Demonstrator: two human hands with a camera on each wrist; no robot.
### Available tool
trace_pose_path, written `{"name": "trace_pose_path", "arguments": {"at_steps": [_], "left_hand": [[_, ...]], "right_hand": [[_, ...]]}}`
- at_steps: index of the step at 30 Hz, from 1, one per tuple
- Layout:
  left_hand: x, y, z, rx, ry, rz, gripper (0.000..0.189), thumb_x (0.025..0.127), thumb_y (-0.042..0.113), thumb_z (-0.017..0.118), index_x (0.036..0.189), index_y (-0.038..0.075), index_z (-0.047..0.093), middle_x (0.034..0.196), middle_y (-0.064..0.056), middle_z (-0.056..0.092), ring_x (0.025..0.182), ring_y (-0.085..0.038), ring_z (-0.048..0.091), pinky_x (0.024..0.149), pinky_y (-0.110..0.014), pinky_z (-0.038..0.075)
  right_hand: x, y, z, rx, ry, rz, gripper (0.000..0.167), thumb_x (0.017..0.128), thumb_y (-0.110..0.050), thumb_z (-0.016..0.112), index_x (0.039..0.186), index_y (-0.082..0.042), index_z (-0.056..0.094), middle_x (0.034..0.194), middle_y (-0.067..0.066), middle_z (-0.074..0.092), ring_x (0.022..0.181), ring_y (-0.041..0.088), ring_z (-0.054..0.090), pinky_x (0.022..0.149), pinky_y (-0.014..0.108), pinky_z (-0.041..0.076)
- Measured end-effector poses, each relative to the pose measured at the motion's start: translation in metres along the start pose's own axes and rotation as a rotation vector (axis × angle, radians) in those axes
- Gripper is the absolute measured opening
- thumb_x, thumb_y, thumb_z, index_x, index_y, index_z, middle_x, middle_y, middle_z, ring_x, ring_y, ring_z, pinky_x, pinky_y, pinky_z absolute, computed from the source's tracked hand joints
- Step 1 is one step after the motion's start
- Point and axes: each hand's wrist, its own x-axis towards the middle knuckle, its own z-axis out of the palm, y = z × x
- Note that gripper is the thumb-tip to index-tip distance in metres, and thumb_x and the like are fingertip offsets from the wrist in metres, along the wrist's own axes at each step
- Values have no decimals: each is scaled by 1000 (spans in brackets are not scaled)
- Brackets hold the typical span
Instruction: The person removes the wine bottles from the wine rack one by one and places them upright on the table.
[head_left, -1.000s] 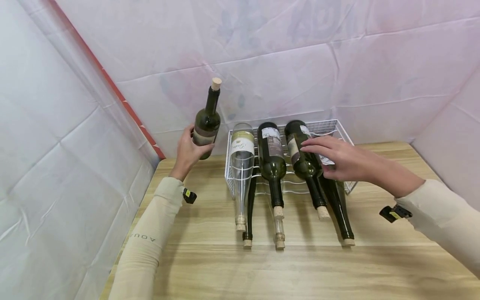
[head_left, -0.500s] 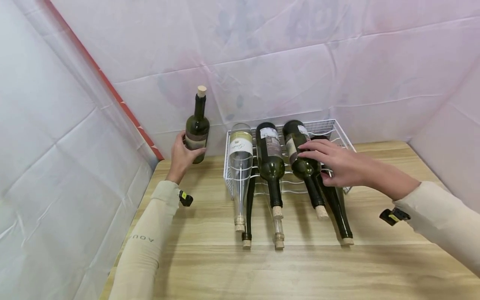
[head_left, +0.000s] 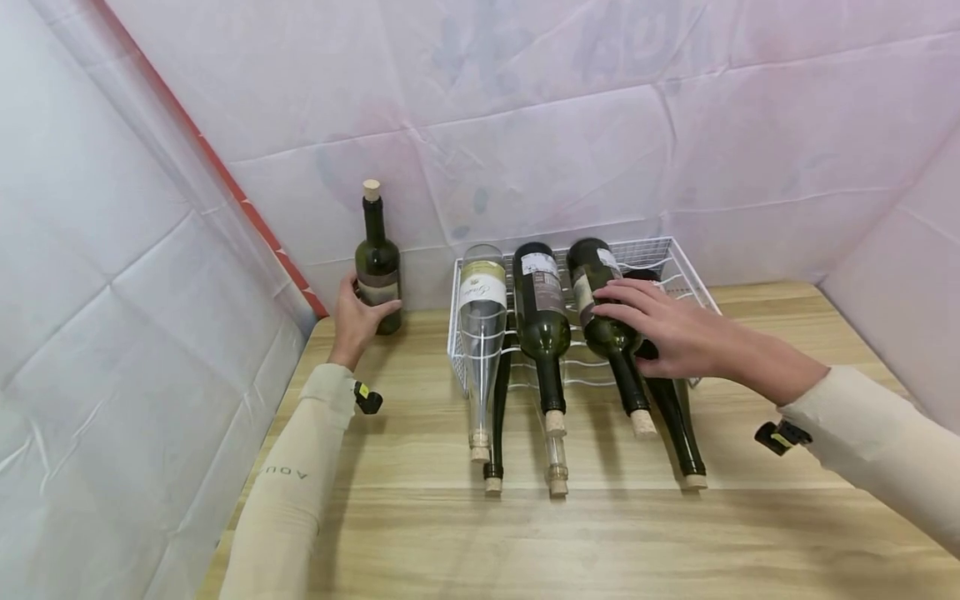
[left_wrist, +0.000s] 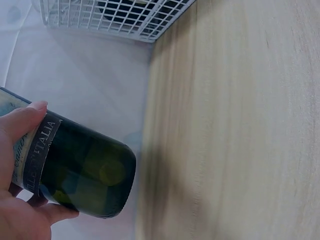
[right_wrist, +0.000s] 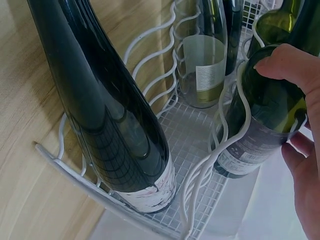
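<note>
My left hand (head_left: 356, 323) grips an upright dark green wine bottle (head_left: 378, 262) around its label, left of the white wire rack (head_left: 455, 367). Its cork points up, and its base is low by the back wall. In the left wrist view, thumb and fingers wrap the label of this bottle (left_wrist: 92, 167). My right hand (head_left: 675, 325) holds the rightmost upper wine bottle (head_left: 607, 333), which lies in the rack with its corked neck toward me. The right wrist view has the thumb on one side of that bottle (right_wrist: 265, 105) and fingers on the other.
Also on the upper level lie a clear bottle (head_left: 483, 333) and a dark bottle (head_left: 542, 308). Below them, several corked necks stick out frontward, including a dark bottle (head_left: 678, 433) at the right. White sheeting (head_left: 555, 167) hangs behind the wooden table (head_left: 525, 542).
My left hand has carried its wine bottle left and downward, away from the rack, and the bottle now stands straighter. The right hand stays at its bottle, having shifted slightly left.
</note>
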Motion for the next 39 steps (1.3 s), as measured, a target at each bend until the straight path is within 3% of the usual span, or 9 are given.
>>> {"name": "trace_pose_path", "arguments": {"at_steps": [10,17,29,35,39], "left_hand": [[-1,-13,-4,-48,18,-69,88,77,17,92,149,4,42,142,-20,56,129,-35,58,111,-52,49],[-3,-19,-3,-67,17,-105,88,77,14,92,148,3,40,144,-20,53,132,-35,55,113,-53,47],[-4,-29,-5,-57,44,-159,94,76,23,93,150,5,39,146,-19,52,133,-34,55,115,-51,46],[-4,-31,-6,-84,44,-170,95,77,23,93,151,5,37,148,-19,50,135,-36,54,116,-52,46],[-4,-32,-8,-96,51,-197,97,77,21,92,153,4,34,152,-20,48,139,-36,51,119,-51,43]], "right_hand": [[3,-1,2,-76,-8,-17,101,49,-9,94,142,-3,54,146,21,53,136,46,47,75,54,63],[7,-4,3,-110,-5,-36,104,46,-3,94,141,-2,54,145,22,55,135,48,48,85,59,61],[11,-6,-1,-176,-62,-36,103,45,-2,90,141,2,53,142,25,57,135,51,49,97,59,57],[11,-8,-2,-207,-89,-29,103,46,-1,88,143,3,53,143,25,58,135,53,51,95,57,59],[10,-10,0,-224,-97,-31,102,47,1,86,143,3,52,143,25,58,135,53,51,86,51,62]]}}
